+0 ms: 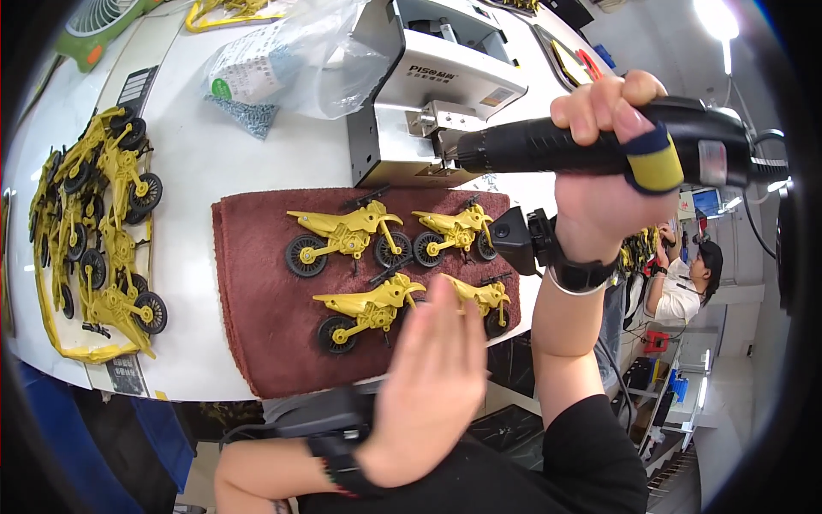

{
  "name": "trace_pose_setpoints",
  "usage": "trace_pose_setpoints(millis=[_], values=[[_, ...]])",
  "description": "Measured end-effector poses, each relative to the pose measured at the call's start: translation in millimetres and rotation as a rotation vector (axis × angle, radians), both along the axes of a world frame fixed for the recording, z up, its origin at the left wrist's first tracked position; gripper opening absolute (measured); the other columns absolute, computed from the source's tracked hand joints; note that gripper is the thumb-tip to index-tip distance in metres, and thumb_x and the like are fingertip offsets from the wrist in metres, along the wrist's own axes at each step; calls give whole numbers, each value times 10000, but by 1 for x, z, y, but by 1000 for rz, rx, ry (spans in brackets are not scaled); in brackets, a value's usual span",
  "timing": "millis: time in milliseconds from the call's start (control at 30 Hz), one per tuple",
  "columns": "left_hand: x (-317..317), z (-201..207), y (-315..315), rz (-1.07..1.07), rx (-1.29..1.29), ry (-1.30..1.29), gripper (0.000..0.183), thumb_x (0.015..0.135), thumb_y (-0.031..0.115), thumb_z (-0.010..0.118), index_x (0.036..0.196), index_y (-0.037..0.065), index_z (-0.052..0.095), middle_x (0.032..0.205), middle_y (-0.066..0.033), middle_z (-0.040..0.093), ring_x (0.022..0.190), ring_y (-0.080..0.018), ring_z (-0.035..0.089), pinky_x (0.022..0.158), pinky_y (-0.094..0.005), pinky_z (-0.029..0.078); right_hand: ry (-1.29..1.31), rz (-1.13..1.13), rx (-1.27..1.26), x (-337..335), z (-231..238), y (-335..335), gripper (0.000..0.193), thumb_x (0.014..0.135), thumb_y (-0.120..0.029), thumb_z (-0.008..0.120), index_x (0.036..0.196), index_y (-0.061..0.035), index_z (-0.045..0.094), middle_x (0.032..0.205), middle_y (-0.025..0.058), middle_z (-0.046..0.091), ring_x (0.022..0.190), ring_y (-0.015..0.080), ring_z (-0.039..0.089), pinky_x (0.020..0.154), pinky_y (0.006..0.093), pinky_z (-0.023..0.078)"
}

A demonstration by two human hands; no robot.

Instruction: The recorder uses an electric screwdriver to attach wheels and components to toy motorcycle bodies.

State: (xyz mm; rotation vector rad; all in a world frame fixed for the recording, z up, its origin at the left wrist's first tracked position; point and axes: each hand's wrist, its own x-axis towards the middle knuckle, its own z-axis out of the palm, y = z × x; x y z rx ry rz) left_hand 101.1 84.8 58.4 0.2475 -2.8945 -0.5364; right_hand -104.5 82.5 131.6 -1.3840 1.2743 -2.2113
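My right hand [604, 201] is wrapped round a black electric screwdriver [539, 147], held level at the upper right. Its tip points left, at the metal outlet of a grey-and-white screw feeder [462, 73]; whether it touches a screw I cannot make out. My left hand [428, 385], slightly blurred, has its fingers stretched out and holds nothing. It hovers over the near edge of a folded brown towel [253, 291], partly covering a yellow toy motorcycle [488, 295]. Several like it lie on their sides there, among them the far left motorcycle [342, 227] and the near left motorcycle [368, 301].
At the left, a yellow-rimmed tray [77, 351] is heaped with more toy motorcycles [111, 223]. Behind the towel lies a clear plastic bag [334, 77] with small grey screws [244, 114]. A green fan [94, 26] stands far left. Another person [681, 287] works at the right.
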Motion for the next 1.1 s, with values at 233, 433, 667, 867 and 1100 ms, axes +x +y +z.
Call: trace_pose_setpoints(millis=[233, 433, 667, 867, 1100], values=[[37, -38, -81, 84, 240, 145, 373, 697, 61, 673, 1062, 23, 601, 1059, -100, 571, 1046, -302, 507, 931, -436, 407, -98, 188, 161, 78, 0, 46, 301, 715, 0, 699, 870, -95, 459, 681, 27, 535, 562, 167, 539, 611, 341, 461], [36, -46, -81, 127, 380, 202, 312, 702, 64, 672, 1006, 30, 611, 1069, -88, 587, 1035, -282, 525, 891, -392, 421, -11, 286, 213, 102, -13, 43, 264, 721, -39, 731, 813, -89, 488, 680, 40, 586, 572, 157, 611, 550, 274, 512], [36, -53, -81, 100, 343, 201, 322, 717, 81, 667, 1033, 59, 612, 1076, -83, 584, 1045, -287, 522, 901, -407, 411, -92, 240, 302, 106, -25, 45, 229, 694, 22, 705, 819, -46, 525, 679, 63, 585, 556, 188, 576, 556, 332, 483], [30, -51, -78, 88, 360, 195, 378, 705, 91, 674, 1081, 97, 627, 1039, -60, 559, 1005, -277, 498, 859, -400, 408, -41, 249, 350, 110, -23, 45, 239, 673, 54, 718, 816, -40, 551, 658, 62, 586, 561, 204, 585, 564, 347, 489], [30, -56, -79, 139, 352, 203, 368, 693, 81, 683, 1058, 96, 643, 1025, -56, 557, 989, -268, 495, 849, -402, 402, 4, 434, 252, 94, -14, 39, 281, 698, 7, 751, 847, -79, 528, 669, 34, 590, 587, 164, 611, 566, 299, 513]])
